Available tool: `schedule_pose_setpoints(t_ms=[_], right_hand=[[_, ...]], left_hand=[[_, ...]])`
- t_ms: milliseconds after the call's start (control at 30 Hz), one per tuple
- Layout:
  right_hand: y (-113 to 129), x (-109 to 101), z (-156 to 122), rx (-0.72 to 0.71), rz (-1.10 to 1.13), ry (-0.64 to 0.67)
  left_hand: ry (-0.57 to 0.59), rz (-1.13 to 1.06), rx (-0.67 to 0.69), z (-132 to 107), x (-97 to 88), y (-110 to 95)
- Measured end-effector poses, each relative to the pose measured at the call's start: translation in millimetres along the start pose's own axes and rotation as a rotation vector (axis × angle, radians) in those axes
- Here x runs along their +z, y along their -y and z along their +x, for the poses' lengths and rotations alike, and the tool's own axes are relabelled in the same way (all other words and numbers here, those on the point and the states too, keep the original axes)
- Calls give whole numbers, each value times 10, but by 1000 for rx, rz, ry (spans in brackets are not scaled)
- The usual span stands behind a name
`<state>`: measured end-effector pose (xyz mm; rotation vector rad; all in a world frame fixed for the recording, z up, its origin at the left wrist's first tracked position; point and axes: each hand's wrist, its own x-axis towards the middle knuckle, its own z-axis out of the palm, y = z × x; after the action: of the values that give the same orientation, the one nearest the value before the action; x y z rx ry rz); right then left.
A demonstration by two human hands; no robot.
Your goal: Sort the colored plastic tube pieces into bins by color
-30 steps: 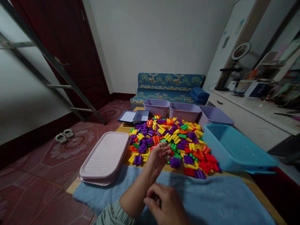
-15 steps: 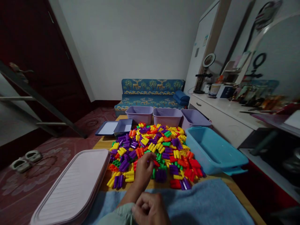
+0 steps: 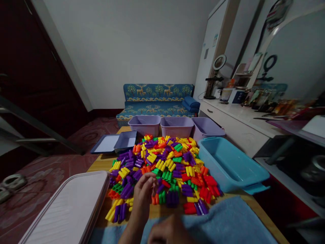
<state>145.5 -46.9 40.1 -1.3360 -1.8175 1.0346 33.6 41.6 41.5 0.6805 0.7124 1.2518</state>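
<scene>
Left hand (image 3: 142,190) is hovering half-curled, right hand (image 3: 172,231) is sitting blurred at its 5 o'clock; can't tell either grip. Plastic blocks (image 3: 161,165) are lying from its 10 to 3. Keeping wrists uncrossed should help.

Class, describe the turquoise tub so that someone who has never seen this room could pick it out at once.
Find the patterned blue sofa by the back wall, then the wooden table before it. At the table's right side, beside the heap of colourful plastic pieces, sits the turquoise tub. Unlike the three lilac tubs behind the heap, it alone is turquoise.
</scene>
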Motion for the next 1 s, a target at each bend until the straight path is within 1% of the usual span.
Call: schedule_pose_setpoints(t_ms=[33, 67, 100, 133, 167, 200, 233, 300, 367, 400, 433, 533, 567, 633, 733, 833, 900, 1000], right_hand=[[-72, -193, 119, 8, -6, -41], [-155, -415, 249, 35, -46, -225], [-249, -652, 384, 55, -117, -436], [-350, -889, 522, 72, -189, -610], [-456, -1108, 660, 70, -251, -735], [-564, -1297, 794, 61, -308, -804], [-670, -1447, 921, 57, -360, -839], [-851, -1620, 1143, 110, -439, -799], [-962, -1653, 1309, 194, -522, -731], [-984, -1637, 1368, 233, -562, -701], [-983, -1614, 1413, 266, -600, -675], [-878, -1553, 1488, 318, -678, -590], [-824, -1542, 1503, 327, -691, -554], [-719, -1525, 1528, 341, -712, -489], [-607, -1459, 1560, 329, -757, -451], [-547, -1305, 1570, 263, -750, -494], [-508, -1157, 1569, 195, -703, -533], [-411, -904, 1571, 90, -623, -571]], left_hand=[[-10, 141, 50, 17, -43, 53], [-18, 271, 98, 34, -90, 100], [-22, 395, 147, 54, -138, 135], [-26, 518, 210, 78, -183, 152], [-27, 646, 287, 110, -225, 150], [-26, 775, 371, 154, -259, 129], [-25, 894, 457, 211, -286, 90], [-26, 1097, 620, 366, -314, -22], [-42, 1298, 714, 556, -316, -148], [-53, 1403, 711, 651, -309, -204], [-61, 1510, 671, 741, -298, -250], [-49, 1762, 466, 943, -242, -322], [-38, 1816, 405, 984, -215, -325], [-13, 1882, 335, 1027, -154, -304], [41, 1908, 294, 1035, -78, -226], [81, 1848, 305, 1040, -78, -111], [121, 1737, 350, 1062, -120, -35], [218, 1498, 454, 1104, -186, 28]])
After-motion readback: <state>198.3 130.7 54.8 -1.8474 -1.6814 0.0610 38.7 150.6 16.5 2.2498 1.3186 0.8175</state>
